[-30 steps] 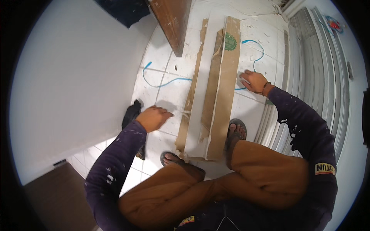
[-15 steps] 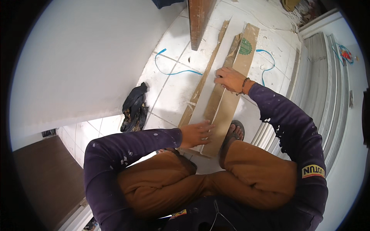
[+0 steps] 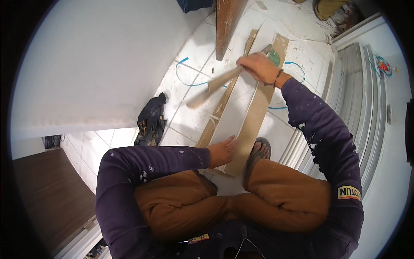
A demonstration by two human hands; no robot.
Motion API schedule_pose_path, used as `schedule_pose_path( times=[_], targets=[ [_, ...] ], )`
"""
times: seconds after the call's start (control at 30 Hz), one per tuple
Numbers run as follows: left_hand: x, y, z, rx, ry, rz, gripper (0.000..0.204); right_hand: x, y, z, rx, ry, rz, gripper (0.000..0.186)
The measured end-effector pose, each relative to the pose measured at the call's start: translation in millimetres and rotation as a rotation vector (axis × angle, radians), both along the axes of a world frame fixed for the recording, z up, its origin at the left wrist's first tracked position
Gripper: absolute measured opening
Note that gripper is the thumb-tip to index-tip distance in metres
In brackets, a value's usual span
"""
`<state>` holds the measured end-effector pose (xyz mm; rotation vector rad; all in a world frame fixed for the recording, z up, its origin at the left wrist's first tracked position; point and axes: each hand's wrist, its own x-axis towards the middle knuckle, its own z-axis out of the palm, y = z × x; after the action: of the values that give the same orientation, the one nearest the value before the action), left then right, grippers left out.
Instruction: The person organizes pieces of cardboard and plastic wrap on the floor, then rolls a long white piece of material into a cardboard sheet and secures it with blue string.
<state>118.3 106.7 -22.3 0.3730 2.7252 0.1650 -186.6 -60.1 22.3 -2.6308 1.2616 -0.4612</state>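
A long white panel (image 3: 235, 110) lies lengthwise on the floor in its opened brown cardboard wrapping (image 3: 254, 123), pointing away from me. My right hand (image 3: 261, 68) is closed round a torn cardboard strip (image 3: 217, 82), lifted above the panel. The strip slants down to the left, and its near end is smeared by motion. At the near end of the panel, my left hand (image 3: 222, 152) rests with its fingers curled against it; they are partly hidden.
Blue strapping (image 3: 183, 77) curls on the white tiles (image 3: 172, 114). A black bag (image 3: 150, 118) lies by the left wall. A brown wooden board edge (image 3: 225, 30) stands beyond the panel. Grey and white long profiles (image 3: 358, 95) lean along the right wall. My sandalled feet flank the panel.
My right hand has lifted the cardboard strip off the panel and swung it leftward, baring more white surface. The left hand's spread fingers have drawn in at the panel's near end.
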Motion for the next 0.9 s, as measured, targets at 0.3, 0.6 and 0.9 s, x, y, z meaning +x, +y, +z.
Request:
schedule_pose_path(
  times=[0.3,0.6,0.9],
  targets=[
    [37,-6,-41,0.131,0.146,0.097,0.03,-16,-10,111,-0.259,-0.489,-0.23,0.03],
    [24,-24,-27,0.261,0.145,0.096,0.05,-135,-3,145,0.154,-1.322,-0.834,0.069],
    [-43,-113,107,0.435,0.457,0.361,0.042,-137,98,50,0.831,-1.74,-0.609,0.056]
  ],
)
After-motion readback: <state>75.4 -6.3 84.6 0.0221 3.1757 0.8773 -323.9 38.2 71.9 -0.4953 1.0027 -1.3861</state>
